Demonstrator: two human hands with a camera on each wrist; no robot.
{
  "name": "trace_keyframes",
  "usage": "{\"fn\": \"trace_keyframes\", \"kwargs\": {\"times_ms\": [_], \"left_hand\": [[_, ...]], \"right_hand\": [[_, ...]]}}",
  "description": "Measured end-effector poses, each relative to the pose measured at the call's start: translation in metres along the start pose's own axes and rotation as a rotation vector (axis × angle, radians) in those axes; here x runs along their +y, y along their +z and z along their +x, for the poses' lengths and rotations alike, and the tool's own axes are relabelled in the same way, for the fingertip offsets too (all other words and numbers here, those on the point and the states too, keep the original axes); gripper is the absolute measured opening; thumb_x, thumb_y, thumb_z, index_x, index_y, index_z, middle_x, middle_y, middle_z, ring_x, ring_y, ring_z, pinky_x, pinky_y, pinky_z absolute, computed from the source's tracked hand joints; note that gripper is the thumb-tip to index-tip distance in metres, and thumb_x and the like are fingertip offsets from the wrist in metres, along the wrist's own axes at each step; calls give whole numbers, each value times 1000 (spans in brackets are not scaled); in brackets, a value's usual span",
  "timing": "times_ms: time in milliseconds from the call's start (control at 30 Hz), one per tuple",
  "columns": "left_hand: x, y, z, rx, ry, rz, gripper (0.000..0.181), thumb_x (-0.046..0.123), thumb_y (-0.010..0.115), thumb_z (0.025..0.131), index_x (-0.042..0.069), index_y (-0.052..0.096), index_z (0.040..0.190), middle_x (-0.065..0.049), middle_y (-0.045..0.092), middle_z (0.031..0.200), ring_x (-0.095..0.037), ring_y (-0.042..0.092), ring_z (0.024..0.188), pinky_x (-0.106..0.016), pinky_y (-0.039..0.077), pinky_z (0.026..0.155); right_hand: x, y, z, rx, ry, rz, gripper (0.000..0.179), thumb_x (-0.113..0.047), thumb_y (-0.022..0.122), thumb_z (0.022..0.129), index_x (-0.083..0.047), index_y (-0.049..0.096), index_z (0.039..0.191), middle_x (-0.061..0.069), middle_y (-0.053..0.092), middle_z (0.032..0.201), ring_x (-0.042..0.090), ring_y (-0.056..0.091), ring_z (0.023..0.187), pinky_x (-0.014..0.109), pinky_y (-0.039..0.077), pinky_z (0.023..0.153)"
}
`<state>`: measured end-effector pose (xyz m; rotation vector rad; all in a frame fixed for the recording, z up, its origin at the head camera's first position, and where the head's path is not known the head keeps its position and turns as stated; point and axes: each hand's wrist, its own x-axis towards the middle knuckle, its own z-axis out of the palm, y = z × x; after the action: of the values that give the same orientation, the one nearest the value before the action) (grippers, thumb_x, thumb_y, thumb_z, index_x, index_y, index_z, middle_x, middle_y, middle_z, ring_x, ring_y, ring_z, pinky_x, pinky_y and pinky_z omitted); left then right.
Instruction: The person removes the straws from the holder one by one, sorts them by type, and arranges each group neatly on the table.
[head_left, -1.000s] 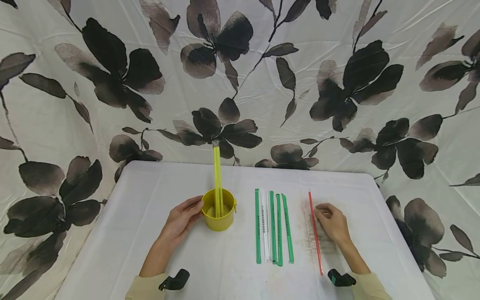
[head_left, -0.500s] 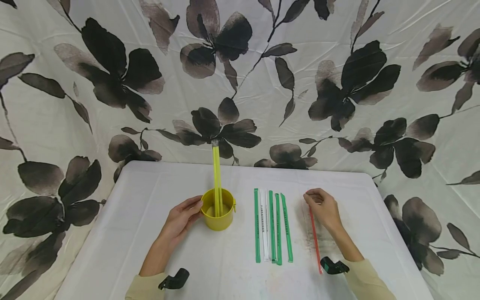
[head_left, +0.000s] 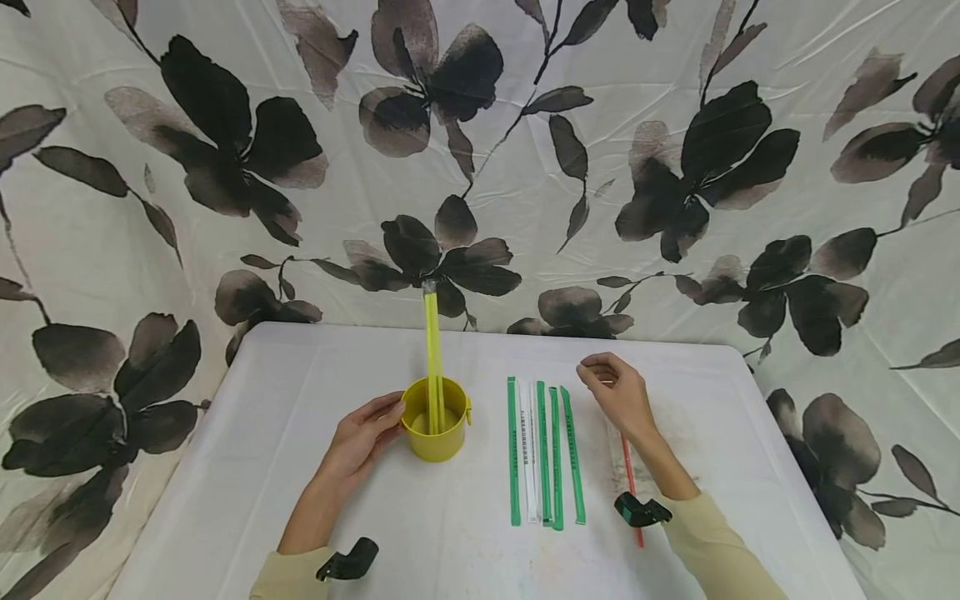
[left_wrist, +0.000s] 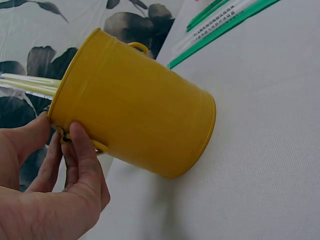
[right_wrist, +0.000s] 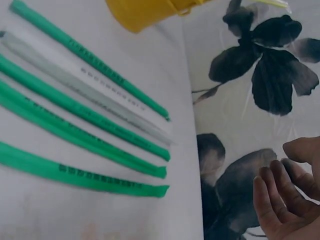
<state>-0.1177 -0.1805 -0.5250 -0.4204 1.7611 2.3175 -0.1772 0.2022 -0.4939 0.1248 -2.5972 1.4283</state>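
Observation:
My left hand [head_left: 367, 437] pinches the small yellow bucket [head_left: 437, 448] by the rim and side loop, as the left wrist view shows, with thumb and fingers at its ear [left_wrist: 100, 146]. Long yellow straws [head_left: 432, 333] stand upright in the bucket. My right hand [head_left: 618, 396] hovers beyond and right of the row of paper-wrapped straws, fingers loosely bent and nothing between them. That row has several green wrapped straws [head_left: 574, 467] and white wrapped straws [head_left: 528, 458]. Under the right forearm lies a red straw [head_left: 628, 467], partly hidden by the arm and wrist camera.
Everything stands on a white-covered table [head_left: 262, 375]. Behind it hangs a white cloth [head_left: 525, 192] printed with dark flowers. A faint brownish stain [head_left: 615, 492] marks the tabletop near the red straw. Each wrist carries a black camera [head_left: 348, 558].
My right hand has moved left and away from me, from beside the red straw, past its far end, toward the wrapped straws. The left hand and bucket have stayed put.

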Motion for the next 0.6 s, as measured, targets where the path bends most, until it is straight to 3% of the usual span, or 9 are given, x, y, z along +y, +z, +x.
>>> {"fn": "trace_keyframes", "kwargs": {"times_ms": [600], "left_hand": [[1,2,-1,1,-10,-2,50,13,67,102,-1,50,147,-12,56,141,-16,63,119,-24,54,100]], "right_hand": [[-35,31,14,-73,-133,166,27,-21,71,100,-3,69,121,16,70,110,30,68,102,41,57,94]]}}
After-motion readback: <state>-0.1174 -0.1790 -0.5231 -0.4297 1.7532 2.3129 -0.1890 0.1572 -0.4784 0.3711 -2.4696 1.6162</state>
